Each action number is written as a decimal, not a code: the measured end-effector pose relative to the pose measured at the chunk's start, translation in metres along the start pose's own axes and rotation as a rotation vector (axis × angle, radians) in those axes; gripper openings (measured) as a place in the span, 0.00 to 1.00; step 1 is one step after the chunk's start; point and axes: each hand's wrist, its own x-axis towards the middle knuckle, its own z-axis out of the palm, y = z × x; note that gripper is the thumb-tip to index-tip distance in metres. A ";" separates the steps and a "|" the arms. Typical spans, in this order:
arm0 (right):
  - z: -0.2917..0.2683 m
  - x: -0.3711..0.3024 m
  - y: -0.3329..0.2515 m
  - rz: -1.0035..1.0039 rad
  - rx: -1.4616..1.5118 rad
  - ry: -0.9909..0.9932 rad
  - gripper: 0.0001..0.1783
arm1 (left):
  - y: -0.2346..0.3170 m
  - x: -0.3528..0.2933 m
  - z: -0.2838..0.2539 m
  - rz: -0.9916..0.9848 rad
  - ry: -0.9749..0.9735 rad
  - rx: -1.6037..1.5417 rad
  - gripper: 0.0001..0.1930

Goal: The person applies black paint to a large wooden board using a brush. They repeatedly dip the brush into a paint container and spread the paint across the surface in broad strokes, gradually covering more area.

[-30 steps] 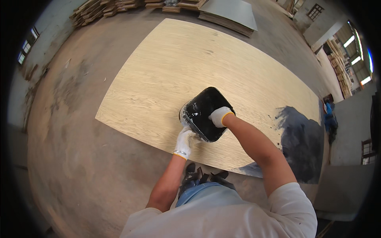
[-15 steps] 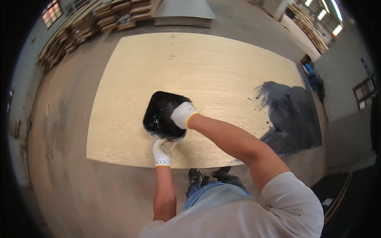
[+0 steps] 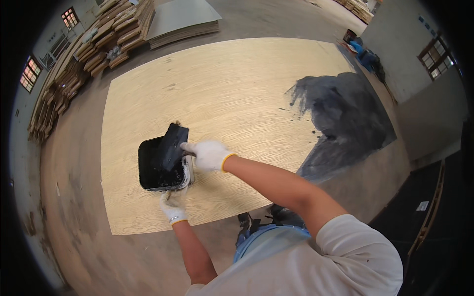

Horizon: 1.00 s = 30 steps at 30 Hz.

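Note:
My left hand (image 3: 174, 206), in a white work glove, grips the near rim of a black square tub (image 3: 150, 165); its fingers are partly hidden under the tub. Dark wet paint (image 3: 157, 170) lines the inside. My right hand (image 3: 210, 154), also gloved in white, holds a wide, flat, black-coated tool (image 3: 173, 145) over the tub's right side. Whether it is a brush or a spreader I cannot tell. Below lies a large pale plywood sheet (image 3: 222, 89), with a smeared black paint patch (image 3: 340, 108) on its right end and small drips beside it.
Timber stacks (image 3: 106, 42) stand at the far left, next to a pile of grey sheets (image 3: 185, 22). Blue and dark items (image 3: 368, 56) lie against the wall beyond the sheet's right corner. At lower right is a black surface (image 3: 414, 207) with a strip of wood.
The tub and both hands have shifted left across the sheet. My right hand has drawn the tool up from inside the tub, so its flat face now shows. The view has turned.

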 end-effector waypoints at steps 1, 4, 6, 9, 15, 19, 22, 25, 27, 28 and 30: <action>-0.007 -0.009 0.016 0.028 0.038 0.030 0.33 | -0.001 0.002 -0.002 0.001 0.026 0.022 0.29; -0.012 -0.039 0.078 0.112 0.168 0.101 0.35 | 0.005 0.004 -0.003 0.076 0.051 0.060 0.27; -0.011 -0.072 0.142 0.235 0.153 0.072 0.36 | -0.003 0.006 0.002 0.111 0.056 0.081 0.25; -0.002 -0.136 0.237 0.380 -0.063 -0.035 0.37 | -0.016 -0.001 0.016 0.195 0.204 0.192 0.19; -0.001 -0.242 0.320 0.327 -0.228 -0.421 0.36 | -0.039 -0.089 -0.036 0.260 0.460 0.286 0.11; 0.016 -0.213 0.358 0.131 -0.204 -0.426 0.35 | -0.134 -0.186 -0.071 0.216 0.761 0.341 0.11; 0.014 -0.138 0.379 -0.032 -0.144 -0.318 0.30 | -0.216 -0.237 -0.079 0.054 0.825 0.413 0.08; -0.012 -0.054 0.443 -0.008 -0.161 -0.084 0.23 | -0.264 -0.262 -0.065 -0.063 0.799 0.415 0.06; -0.070 -0.020 0.490 0.165 -0.134 0.037 0.23 | -0.282 -0.275 -0.051 -0.079 0.857 0.442 0.05; -0.100 -0.007 0.527 0.314 -0.150 0.045 0.22 | -0.290 -0.278 -0.044 -0.077 0.908 0.479 0.05; -0.148 -0.006 0.596 0.496 -0.210 0.084 0.23 | -0.300 -0.280 -0.036 -0.077 0.991 0.519 0.04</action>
